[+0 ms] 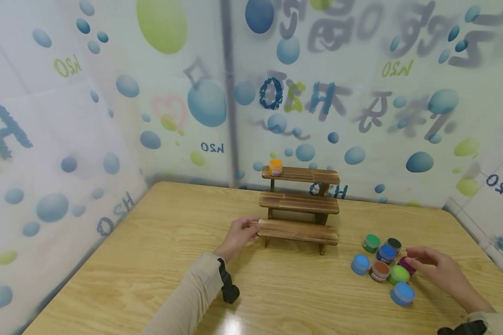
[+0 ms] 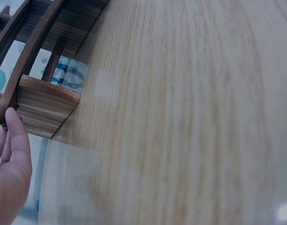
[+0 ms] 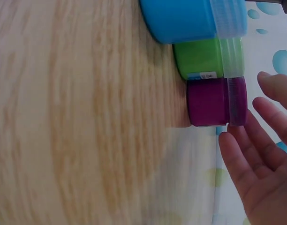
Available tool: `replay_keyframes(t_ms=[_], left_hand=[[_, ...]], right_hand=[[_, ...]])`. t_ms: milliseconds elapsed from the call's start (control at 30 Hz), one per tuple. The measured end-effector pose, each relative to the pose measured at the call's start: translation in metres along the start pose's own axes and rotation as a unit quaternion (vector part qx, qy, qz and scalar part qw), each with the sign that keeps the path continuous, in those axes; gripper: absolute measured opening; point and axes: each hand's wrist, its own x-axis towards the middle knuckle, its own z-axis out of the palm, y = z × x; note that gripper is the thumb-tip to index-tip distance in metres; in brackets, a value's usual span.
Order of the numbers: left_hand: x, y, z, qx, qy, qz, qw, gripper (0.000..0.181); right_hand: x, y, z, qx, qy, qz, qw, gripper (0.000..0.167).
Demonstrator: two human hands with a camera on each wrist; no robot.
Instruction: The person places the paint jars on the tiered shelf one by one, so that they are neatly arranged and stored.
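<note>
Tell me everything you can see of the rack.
The rack is brown with streaky grain and looks wooden. Its three slim shelves step up towards the back, carried on legs, with rounded edges on the boards. It stands upright on the table, near the patterned wall. An orange jar sits at the left end of the top shelf. The left hand grips the left end of the bottom shelf.

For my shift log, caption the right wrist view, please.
Right hand beside a purple jar, with a green jar and blue jar nearby on the wood-grain table.
</note>
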Motion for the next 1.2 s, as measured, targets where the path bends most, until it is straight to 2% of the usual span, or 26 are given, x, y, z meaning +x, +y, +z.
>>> replay_keyframes(t_ms=[300, 667, 767, 967, 1200], left_hand=[[0.0017, -0.0012, 0.0006, -0.001, 0.006, -0.007, 1.0, 0.029], [0.0003, 0.0011, 0.0007, -0.01, -0.001, -0.003, 0.9999, 0.031], [0.0002, 0.0011, 0.0004, -0.006, -0.002, 0.0, 1.0, 0.032], [0.0009, 0.0, 0.0002, -0.002, 0.001, -0.008, 1.0, 0.03], [0.0008, -0.0011, -0.0004, -0.001, 0.0, -0.007, 1.0, 0.03]], right_hand=[[-0.001, 0.0031, 0.0038, 0.034, -0.016, -0.001, 0.9993, 0.045], [-0.0028, 0.003, 0.0045, 0.034, -0.05, 0.001, 0.9982, 0.045], [-0.0023, 0.0032, 0.0047, 0.036, -0.056, 0.01, 0.9978, 0.048], [-0.0029, 0.0019, 0.0058, 0.095, -0.082, 0.039, 0.9914, 0.052], [-0.002, -0.0003, 0.0067, 0.098, -0.091, 0.047, 0.9899, 0.053]])
